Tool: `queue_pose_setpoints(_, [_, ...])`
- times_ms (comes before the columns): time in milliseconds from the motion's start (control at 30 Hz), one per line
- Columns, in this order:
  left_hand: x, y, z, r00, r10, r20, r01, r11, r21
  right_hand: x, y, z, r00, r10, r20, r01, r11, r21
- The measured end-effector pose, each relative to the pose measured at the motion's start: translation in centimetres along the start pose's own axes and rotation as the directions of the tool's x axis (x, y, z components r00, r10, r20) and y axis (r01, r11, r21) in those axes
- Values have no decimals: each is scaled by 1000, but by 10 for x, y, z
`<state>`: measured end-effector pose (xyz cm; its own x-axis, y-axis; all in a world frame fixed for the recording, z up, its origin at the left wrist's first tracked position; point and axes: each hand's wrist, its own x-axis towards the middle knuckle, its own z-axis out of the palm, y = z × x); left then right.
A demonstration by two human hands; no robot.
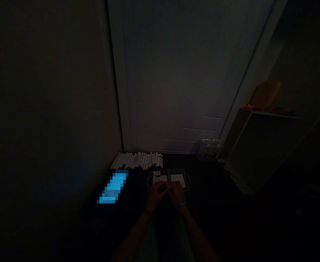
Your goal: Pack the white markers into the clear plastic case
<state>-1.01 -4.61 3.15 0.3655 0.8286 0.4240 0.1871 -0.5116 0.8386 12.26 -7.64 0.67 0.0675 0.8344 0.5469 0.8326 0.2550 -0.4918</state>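
In dim light my left hand (156,191) and my right hand (176,191) meet in front of a clear plastic case (187,177). The fingers of both hands are closed towards each other, around something small that is too dark to name. The case lies open, and its near edge is partly hidden behind my hands. White-bodied markers (156,175) stand side by side in its left part. A white piece that looks like card or paper (178,179) lies in its right part.
A row of white markers (138,160) lies along the wall at the back left of the dark table. A glowing blue, pixelated screen (113,187) is at the left. Two clear packages (209,149) stand at the back right, beside a cabinet (247,145).
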Motion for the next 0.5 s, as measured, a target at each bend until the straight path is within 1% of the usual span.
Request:
queue_pose_setpoints(200, [0, 3, 1, 999, -35, -18, 34, 999, -24, -1, 1, 1, 1000, -1, -7, 1, 1000, 9])
queue_pose_setpoints(333, [0, 8, 0, 999, -39, 3, 39, 999, -20, -2, 2, 3, 1000, 20, -21, -20, 1000, 8])
queue_pose_setpoints(500, [0, 5, 0, 999, -36, -11, 36, 999, -8, -2, 2, 3, 1000, 6, -19, -6, 1000, 19])
